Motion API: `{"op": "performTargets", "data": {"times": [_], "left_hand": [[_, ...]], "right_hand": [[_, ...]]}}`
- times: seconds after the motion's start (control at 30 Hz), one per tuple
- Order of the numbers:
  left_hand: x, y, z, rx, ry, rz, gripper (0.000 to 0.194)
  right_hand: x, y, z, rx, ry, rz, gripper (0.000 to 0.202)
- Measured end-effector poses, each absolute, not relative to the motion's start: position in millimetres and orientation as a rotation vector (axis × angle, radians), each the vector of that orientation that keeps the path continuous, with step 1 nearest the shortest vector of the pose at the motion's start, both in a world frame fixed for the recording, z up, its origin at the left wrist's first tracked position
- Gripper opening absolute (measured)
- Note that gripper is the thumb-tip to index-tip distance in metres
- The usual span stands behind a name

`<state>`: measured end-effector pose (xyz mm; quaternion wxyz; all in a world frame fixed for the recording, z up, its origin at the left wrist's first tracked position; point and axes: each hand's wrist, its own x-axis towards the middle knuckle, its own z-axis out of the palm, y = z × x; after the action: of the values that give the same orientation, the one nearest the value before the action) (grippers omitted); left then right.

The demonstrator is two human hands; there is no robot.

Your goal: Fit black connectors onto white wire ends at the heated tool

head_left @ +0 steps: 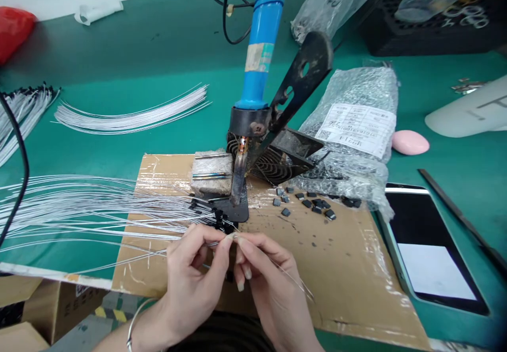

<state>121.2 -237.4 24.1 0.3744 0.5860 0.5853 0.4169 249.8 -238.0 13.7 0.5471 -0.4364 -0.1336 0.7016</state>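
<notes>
My left hand point(200, 275) and my right hand point(267, 278) meet over the front of a cardboard sheet point(336, 267), fingertips nearly touching. Each is closed in a pinch. A thin wire point(291, 277) runs out of my right hand toward the lower right. What the left fingertips hold is mostly hidden, but a pale wire end shows at them. Many white wires point(158, 206) with black ends lie to the left, their tips just beyond my left hand. A blue-handled soldering iron point(257, 61) points down above the cardboard, its tip over a black plate point(237, 212).
Small black pieces point(317, 204) are scattered right of the iron. A fan point(273, 164), bubble-wrap bag point(354, 114), phone point(435, 251), metal strip point(459, 214) and pink egg-shaped object point(411, 142) stand or lie rightward. Another wire bundle point(130, 117) lies back left.
</notes>
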Motion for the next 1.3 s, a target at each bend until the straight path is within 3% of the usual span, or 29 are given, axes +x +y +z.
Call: {"op": "performTargets", "data": {"times": [0.27, 0.37, 0.43, 0.5, 0.57, 0.8, 0.93, 1.3], "left_hand": [[117.7, -235.2, 25.0, 1.364, 1.473, 1.016, 0.015], [112.9, -232.4, 26.0, 1.351, 1.505, 0.944, 0.016], [111.5, -230.3, 26.7, 1.314, 1.488, 0.924, 0.014], [111.7, -228.7, 27.2, 1.284, 1.471, 0.921, 0.012], [112.3, -227.9, 27.3, 1.275, 1.465, 0.931, 0.013], [112.0, -227.7, 27.9, 1.262, 1.481, 0.954, 0.014], [112.6, -226.1, 30.3, 1.310, 1.502, 0.956, 0.015], [114.0, -222.7, 35.3, 1.385, 1.547, 0.987, 0.013]], "right_hand": [[268.8, -242.4, 4.1, -1.159, -0.452, 1.578, 0.023], [305.0, -233.6, -0.8, -1.585, -0.917, 1.044, 0.023], [326.1, -223.0, -4.5, -1.806, -1.149, 0.614, 0.032], [338.6, -212.6, -9.0, -1.962, -1.364, 0.410, 0.044], [342.1, -206.4, -13.5, -1.997, -1.463, 0.381, 0.047], [335.7, -215.5, -13.3, -1.959, -1.596, 0.299, 0.025], [340.6, -220.0, -11.9, -1.937, -1.602, 0.247, 0.024], [325.9, -230.1, -6.3, -1.705, -1.180, 0.861, 0.020]]}}
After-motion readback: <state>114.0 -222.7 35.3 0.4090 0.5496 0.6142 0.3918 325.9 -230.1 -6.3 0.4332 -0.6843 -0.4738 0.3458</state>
